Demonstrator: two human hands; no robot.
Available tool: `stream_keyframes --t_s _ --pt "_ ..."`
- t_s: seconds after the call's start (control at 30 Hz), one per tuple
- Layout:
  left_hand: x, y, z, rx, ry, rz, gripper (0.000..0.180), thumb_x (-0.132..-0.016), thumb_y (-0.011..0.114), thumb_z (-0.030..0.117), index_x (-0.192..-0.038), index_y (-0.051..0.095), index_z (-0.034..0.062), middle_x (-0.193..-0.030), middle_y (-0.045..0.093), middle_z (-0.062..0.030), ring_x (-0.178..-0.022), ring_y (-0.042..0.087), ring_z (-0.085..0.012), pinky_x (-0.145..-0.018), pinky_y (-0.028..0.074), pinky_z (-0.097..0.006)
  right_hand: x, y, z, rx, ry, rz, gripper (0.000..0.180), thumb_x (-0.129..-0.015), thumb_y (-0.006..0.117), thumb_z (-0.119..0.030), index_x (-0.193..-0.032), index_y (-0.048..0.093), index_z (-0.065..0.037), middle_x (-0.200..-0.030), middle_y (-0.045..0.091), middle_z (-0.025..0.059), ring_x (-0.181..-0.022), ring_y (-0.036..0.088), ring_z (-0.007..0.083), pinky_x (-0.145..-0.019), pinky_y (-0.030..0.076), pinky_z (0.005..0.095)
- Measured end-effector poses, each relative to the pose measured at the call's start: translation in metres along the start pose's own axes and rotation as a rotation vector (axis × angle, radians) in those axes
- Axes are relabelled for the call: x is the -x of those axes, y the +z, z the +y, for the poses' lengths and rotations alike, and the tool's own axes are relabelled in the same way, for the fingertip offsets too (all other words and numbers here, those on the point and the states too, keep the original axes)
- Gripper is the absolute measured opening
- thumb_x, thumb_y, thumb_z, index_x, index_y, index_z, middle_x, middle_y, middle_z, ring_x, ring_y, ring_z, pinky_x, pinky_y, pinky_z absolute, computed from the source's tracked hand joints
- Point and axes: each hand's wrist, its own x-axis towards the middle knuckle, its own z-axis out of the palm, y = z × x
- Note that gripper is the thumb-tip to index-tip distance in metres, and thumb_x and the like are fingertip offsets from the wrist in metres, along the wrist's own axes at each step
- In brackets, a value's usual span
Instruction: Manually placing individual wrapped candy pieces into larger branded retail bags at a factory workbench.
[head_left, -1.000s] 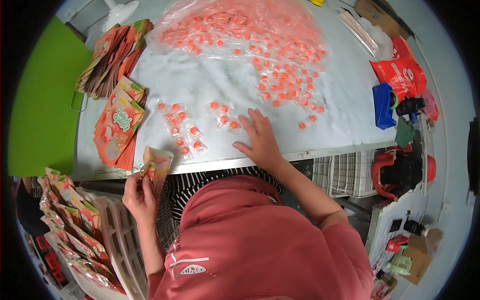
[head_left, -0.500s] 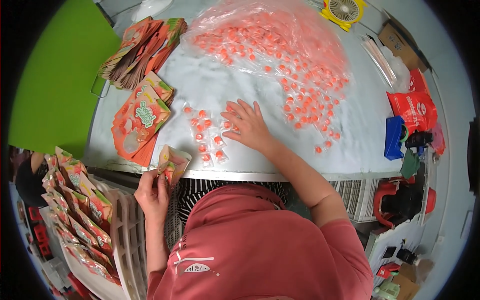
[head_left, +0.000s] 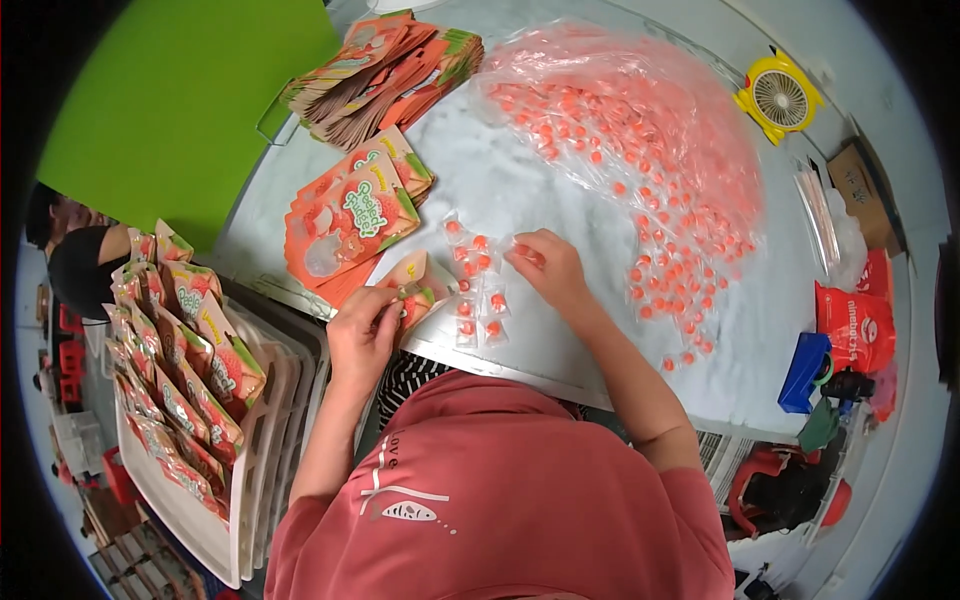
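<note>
My left hand (head_left: pixel 362 338) pinches a small orange-and-green pouch (head_left: pixel 416 312) near the front edge of the table, its mouth turned to the right. Just right of it lies a small group of clear-wrapped red candies (head_left: pixel 466 268), in rough rows. My right hand (head_left: pixel 552 272) is beside this group with its fingers closed; something reddish in a clear wrapper, seemingly wrapped candy (head_left: pixel 527 254), shows at its fingertips. Beyond my left hand, flat printed pouches (head_left: pixel 345 222) lie fanned in a pile. A large clear plastic bag (head_left: pixel 640 75) spills many wrapped candies at the back right.
Another stack of flat pouches (head_left: pixel 385 85) lies at the back left. Left of me, plump pouches stand in rows in a pale stacked crate (head_left: pixel 240 500). A yellow fan (head_left: pixel 780 95), red bag (head_left: pixel 853 325) and blue holder (head_left: pixel 803 372) line the right side. Someone sits at far left.
My left hand has raised the pouch to the table beside the candies. My right hand, spread over the candies before, has closed its fingers and drawn slightly right. The view has turned.
</note>
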Motion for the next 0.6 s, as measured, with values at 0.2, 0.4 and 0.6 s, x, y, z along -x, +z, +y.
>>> stream_keyframes --t_s 0.2,0.4,0.6 --pt "-0.008 0.013 -0.003 -0.007 0.045 -0.023 0.012 -0.084 0.069 0.000 -0.096 0.068 -0.0006 -0.083 0.064 -0.0118 -0.072 0.064 -0.0212 -0.063 0.050 -0.029 -0.026 0.003 -0.085 -0.626 0.283 -0.309 0.020 -0.089 0.072 -0.014 -0.102 0.067 0.001 -0.093 0.066 0.0000 -0.076 0.058 0.0049 -0.065 0.049 0.0239" --pt "-0.020 0.023 -0.004 0.038 0.000 -0.037 0.010 -0.085 0.068 0.003 -0.094 0.068 -0.0002 -0.092 0.067 -0.0151 -0.082 0.066 -0.0308 -0.073 0.052 -0.036 -0.027 0.015 -0.062 -0.488 0.261 -0.411 0.021 -0.089 0.071 -0.014 -0.104 0.066 0.000 -0.087 0.061 -0.0024 -0.072 0.052 0.0039 -0.064 0.045 0.0201" --pt "-0.017 0.020 -0.016 0.053 0.065 -0.005 0.009 -0.085 0.066 0.002 -0.094 0.068 -0.0003 -0.094 0.068 -0.0150 -0.083 0.066 -0.0303 -0.074 0.053 -0.036 -0.051 0.014 -0.054 -0.559 0.307 -0.697 0.024 -0.090 0.070 -0.016 -0.109 0.063 -0.003 -0.085 0.057 -0.0036 -0.074 0.051 0.0035 -0.062 0.043 0.0214"
